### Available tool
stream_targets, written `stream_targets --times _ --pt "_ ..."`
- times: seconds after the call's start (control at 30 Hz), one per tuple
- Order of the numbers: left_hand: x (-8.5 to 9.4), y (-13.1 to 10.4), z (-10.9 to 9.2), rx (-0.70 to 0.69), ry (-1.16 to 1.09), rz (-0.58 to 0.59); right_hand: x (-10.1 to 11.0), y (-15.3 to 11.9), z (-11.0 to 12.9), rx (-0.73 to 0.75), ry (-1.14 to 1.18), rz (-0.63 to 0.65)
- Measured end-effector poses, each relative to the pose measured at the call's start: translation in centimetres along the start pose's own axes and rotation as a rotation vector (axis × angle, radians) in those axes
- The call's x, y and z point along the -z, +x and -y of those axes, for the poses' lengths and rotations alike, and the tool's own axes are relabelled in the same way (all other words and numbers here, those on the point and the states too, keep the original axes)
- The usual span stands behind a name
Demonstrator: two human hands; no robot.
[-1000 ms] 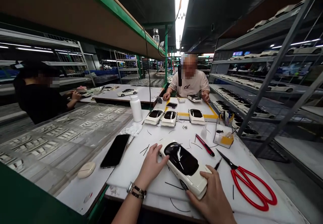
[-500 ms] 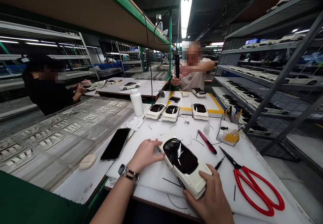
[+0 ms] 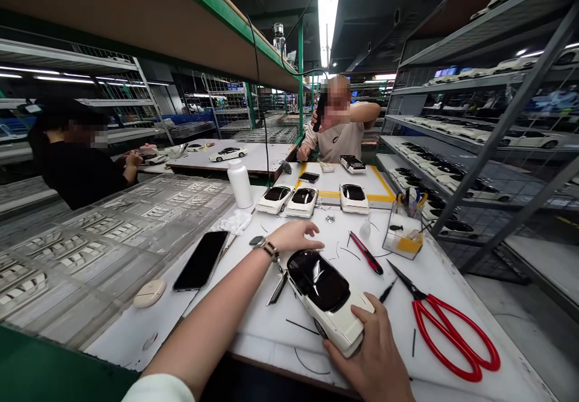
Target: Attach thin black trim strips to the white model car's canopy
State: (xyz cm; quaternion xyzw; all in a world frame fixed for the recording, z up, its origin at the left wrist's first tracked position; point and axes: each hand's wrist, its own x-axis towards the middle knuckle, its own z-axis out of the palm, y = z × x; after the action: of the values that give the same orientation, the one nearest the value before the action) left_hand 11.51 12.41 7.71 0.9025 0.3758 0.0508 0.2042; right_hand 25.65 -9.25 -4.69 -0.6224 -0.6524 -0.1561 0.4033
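A white model car point(image 3: 332, 296) with a black roof and windows lies at an angle on the white table in front of me. My right hand point(image 3: 373, 347) grips its near end, thumb on one side and fingers on the other. Over the far end of the car is my left hand point(image 3: 298, 237), its fingers curved and apart with nothing visible between them. A narrow dark and silver piece point(image 3: 277, 288) juts out beside the car's left side; I cannot tell whether it is attached.
Red-handled scissors point(image 3: 452, 329), a red cutter point(image 3: 365, 253) and a clear pen holder point(image 3: 402, 233) stand to the right. Farther back are several white model cars point(image 3: 302, 201) and a white bottle point(image 3: 239, 183). A phone point(image 3: 201, 260) lies left. Two co-workers sit beyond.
My left hand has moved off the car's left side to above its far end, and its fingers have spread. The narrow piece now shows beside the car. My right hand keeps its grip.
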Motion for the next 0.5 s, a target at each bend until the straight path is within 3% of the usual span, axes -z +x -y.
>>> stream_targets --times 0.07,0.17,0.5 --pt "-0.2 1.9 -0.6 -0.019 0.078 0.101 0.0 0.0 0.1 -0.015 -0.001 0.013" --pt "-0.5 3.0 -0.8 -0.029 0.182 0.176 0.0 -0.1 0.2 -0.041 0.023 0.034" --pt "-0.8 1.2 0.5 0.065 0.317 0.166 0.5 0.3 -0.2 -0.114 0.114 0.143"
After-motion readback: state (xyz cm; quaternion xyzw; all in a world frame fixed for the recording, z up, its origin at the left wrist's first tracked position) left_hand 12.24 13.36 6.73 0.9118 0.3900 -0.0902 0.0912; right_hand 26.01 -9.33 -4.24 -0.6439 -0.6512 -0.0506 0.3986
